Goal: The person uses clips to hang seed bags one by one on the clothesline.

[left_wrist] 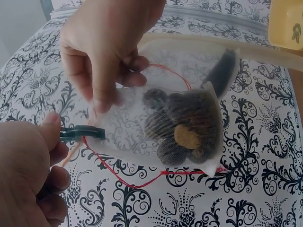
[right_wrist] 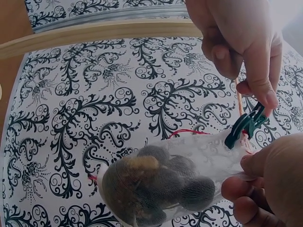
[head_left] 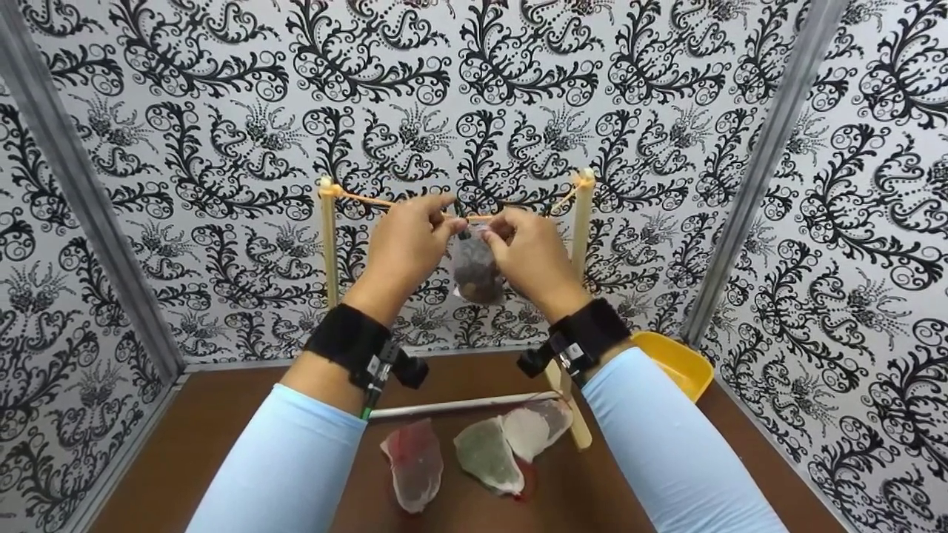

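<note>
Both forearms extend toward the far wall and converge at an orange cord point(head_left: 366, 198) strung between two wooden posts. The left hand point(head_left: 406, 238), its fingers bent, pinches the handles of a dark green clip point(right_wrist: 244, 125) between thumb and fingers. The right hand point(head_left: 537, 255), nearly closed, pinches the upper edge of a white mesh drawstring bag point(head_left: 478, 270) containing dark round objects; the bag hangs just below the cord, between the hands. Three further mesh bags point(head_left: 415, 466) lie on the brown tabletop point(head_left: 244, 422), nearer the person.
</note>
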### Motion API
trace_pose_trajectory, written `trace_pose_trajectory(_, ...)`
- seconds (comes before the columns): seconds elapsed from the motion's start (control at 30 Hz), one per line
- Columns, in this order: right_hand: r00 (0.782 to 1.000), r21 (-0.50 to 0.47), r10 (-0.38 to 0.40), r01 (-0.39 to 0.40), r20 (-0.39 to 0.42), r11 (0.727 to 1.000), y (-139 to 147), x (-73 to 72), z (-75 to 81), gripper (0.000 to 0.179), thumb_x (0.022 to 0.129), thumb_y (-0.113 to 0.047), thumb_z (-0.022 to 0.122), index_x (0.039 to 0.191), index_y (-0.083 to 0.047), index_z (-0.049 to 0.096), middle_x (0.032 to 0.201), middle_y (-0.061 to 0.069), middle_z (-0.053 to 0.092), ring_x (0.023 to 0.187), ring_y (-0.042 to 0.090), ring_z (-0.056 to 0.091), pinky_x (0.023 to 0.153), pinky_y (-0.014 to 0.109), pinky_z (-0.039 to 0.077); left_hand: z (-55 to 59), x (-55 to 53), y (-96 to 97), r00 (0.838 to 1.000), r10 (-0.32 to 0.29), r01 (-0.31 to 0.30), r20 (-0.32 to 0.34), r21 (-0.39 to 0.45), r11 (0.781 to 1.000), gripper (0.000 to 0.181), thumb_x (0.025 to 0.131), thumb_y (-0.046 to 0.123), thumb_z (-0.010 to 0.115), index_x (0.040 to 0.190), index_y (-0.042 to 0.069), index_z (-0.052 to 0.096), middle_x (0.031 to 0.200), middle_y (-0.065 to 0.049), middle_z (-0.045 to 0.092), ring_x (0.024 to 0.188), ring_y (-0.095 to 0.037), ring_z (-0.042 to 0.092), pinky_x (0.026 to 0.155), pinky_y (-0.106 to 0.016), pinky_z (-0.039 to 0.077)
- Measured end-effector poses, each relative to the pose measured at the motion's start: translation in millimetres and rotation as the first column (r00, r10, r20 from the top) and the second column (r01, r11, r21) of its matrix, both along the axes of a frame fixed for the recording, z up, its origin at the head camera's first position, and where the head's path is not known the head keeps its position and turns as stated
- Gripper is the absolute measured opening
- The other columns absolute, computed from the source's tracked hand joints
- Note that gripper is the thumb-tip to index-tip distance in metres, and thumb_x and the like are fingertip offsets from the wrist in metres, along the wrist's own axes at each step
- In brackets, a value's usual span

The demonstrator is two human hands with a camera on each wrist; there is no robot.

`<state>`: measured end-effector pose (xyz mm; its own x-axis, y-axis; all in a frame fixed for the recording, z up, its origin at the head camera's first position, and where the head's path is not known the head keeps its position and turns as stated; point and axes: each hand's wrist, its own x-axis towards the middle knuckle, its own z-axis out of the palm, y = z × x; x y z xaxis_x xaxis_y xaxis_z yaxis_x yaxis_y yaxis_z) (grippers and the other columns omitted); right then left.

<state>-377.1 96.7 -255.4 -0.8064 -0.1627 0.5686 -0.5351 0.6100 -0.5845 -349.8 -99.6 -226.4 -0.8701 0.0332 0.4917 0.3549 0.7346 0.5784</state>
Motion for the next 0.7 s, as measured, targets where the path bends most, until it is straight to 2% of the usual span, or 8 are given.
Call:
trace_pose_trajectory(0.1, 1.0, 0.029, -0.007, 0.007, -0.009, 1.0, 0.9, -0.2, -5.4, 0.01, 0.108, -0.018, 0.078, 0.115, -0.012, 0.079, 0.11, 0.005, 0.083, 0.086, 0.018, 0.077, 0.071, 0.031, 0.067, -6.7, 3.4, -3.2, 1.0, -0.023, 0.023, -0.01, 0.021, 1.0, 0.053, 0.107, 0.033, 0.078, 0.158, 0.026, 0.066, 0.111, 0.002, 0.079, 0.077, -0.016, 0.062, 0.065, -0.031, 0.057)
trace_pose_trajectory(0.17, 1.0, 0.05, -0.017, 0.018, -0.025, 0.999, 0.9, 0.2, -8.9, 0.01, 0.108, -0.02, 0.079, 0.114, -0.013, 0.08, 0.111, 0.005, 0.084, 0.087, 0.017, 0.077, 0.074, 0.03, 0.067, -12.4, 7.0, -7.8, 0.999, -0.026, 0.028, -0.046, 0.036, 0.999, 0.051, 0.107, 0.032, 0.079, 0.156, 0.024, 0.068, 0.11, 0.002, 0.078, 0.079, -0.015, 0.064, 0.068, -0.031, 0.058)
trace_pose_trajectory(0.3, 0.996, 0.084, -0.04, 0.046, -0.075, 0.995, -0.8, 0.2, -15.6, 0.008, 0.107, -0.023, 0.081, 0.11, -0.015, 0.08, 0.111, 0.003, 0.084, 0.091, 0.016, 0.077, 0.079, 0.031, 0.067, -28.1, 18.1, -20.7, 0.985, -0.03, 0.046, -0.173, 0.095, 0.994, 0.04, 0.108, 0.031, 0.08, 0.144, 0.016, 0.075, 0.105, -0.002, 0.076, 0.084, -0.018, 0.068, 0.073, -0.033, 0.06)
trace_pose_trajectory(0.4, 0.992, 0.114, -0.045, 0.058, -0.119, 0.992, -2.9, 0.5, -20.1, 0.01, 0.106, -0.023, 0.081, 0.108, -0.014, 0.08, 0.109, 0.004, 0.084, 0.09, 0.019, 0.077, 0.08, 0.033, 0.067, -45.2, 30.1, -31.9, 0.972, -0.025, 0.058, -0.234, 0.138, 0.989, 0.027, 0.108, 0.027, 0.079, 0.129, 0.011, 0.08, 0.102, -0.006, 0.077, 0.086, -0.021, 0.069, 0.076, -0.034, 0.061)
trace_pose_trajectory(0.5, 0.99, 0.129, -0.025, 0.043, -0.136, 0.991, -3.7, 1.0, -24.2, 0.011, 0.106, -0.022, 0.082, 0.109, -0.011, 0.08, 0.107, 0.006, 0.085, 0.087, 0.019, 0.078, 0.077, 0.031, 0.068, -69.1, 41.5, -45.5, 0.971, -0.014, 0.056, -0.238, 0.169, 0.984, 0.018, 0.107, 0.023, 0.081, 0.118, 0.009, 0.082, 0.1, -0.007, 0.079, 0.085, -0.021, 0.07, 0.076, -0.03, 0.06)
trace_pose_trajectory(0.57, 0.992, 0.12, -0.01, 0.026, -0.127, 0.992, -3.2, 1.4, -27.0, 0.012, 0.106, -0.021, 0.082, 0.109, -0.01, 0.08, 0.104, 0.007, 0.085, 0.082, 0.019, 0.077, 0.072, 0.031, 0.067, -91.1, 45.9, -55.1, 0.974, 0.006, 0.038, -0.227, 0.186, 0.982, 0.015, 0.105, 0.021, 0.082, 0.113, 0.008, 0.083, 0.097, -0.008, 0.079, 0.083, -0.021, 0.069, 0.076, -0.027, 0.059)
trace_pose_trajectory(0.7, 0.993, 0.103, 0.019, -0.008, -0.114, 0.995, -1.2, 2.8, -33.3, 0.011, 0.106, -0.017, 0.081, 0.11, -0.007, 0.079, 0.103, 0.009, 0.085, 0.082, 0.019, 0.077, 0.072, 0.029, 0.067, -142.2, 51.6, -72.2, 0.992, 0.064, -0.039, -0.109, 0.22, 0.975, 0.012, 0.104, 0.02, 0.083, 0.111, 0.011, 0.084, 0.096, -0.007, 0.08, 0.083, -0.02, 0.07, 0.078, -0.03, 0.06)
